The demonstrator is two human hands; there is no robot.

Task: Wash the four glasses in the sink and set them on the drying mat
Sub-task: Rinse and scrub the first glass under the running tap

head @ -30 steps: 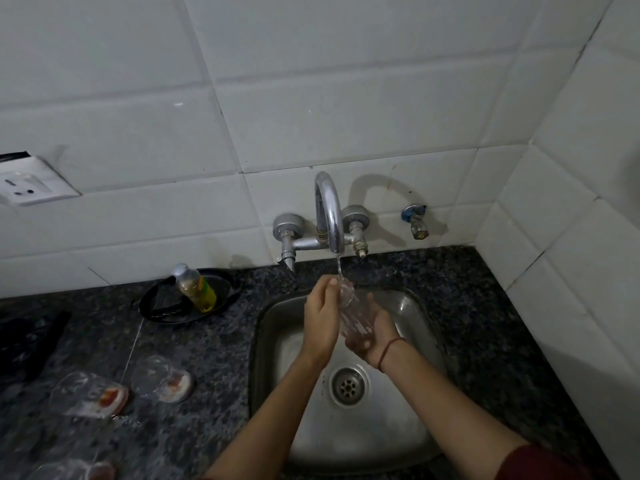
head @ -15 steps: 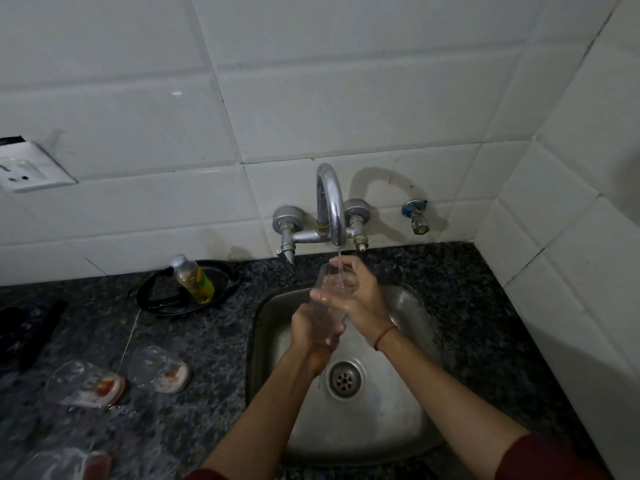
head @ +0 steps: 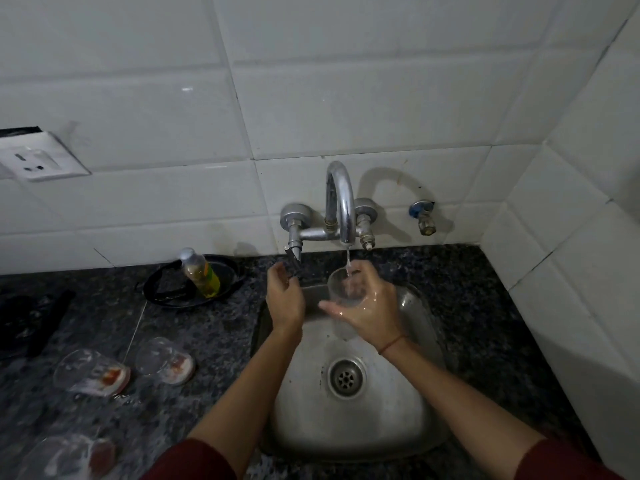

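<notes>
My right hand (head: 370, 310) grips a clear glass (head: 343, 289) mouth-up over the steel sink (head: 408, 393), right under the tap (head: 341, 202). A thin stream of water runs into the glass. My left hand (head: 285, 299) hovers to the left of the glass, fingers apart, below the left tap handle (head: 294, 249), holding nothing. Three other clear glasses lie on the dark granite counter at the left: one (head: 91, 372), a second (head: 166, 362) and a third (head: 69, 455) near the bottom edge, each with a reddish patch at its base.
A small bottle of yellow-green liquid (head: 201, 275) lies on a black dish (head: 228, 271) left of the sink. A dark object (head: 31, 320) sits at the far left. A wall socket (head: 34, 161) and a side valve (head: 424, 220) are on the tiles. The right wall is close.
My left hand has let go of the glass and moved left and up toward the tap handle. My right hand now holds the glass alone under the stream.
</notes>
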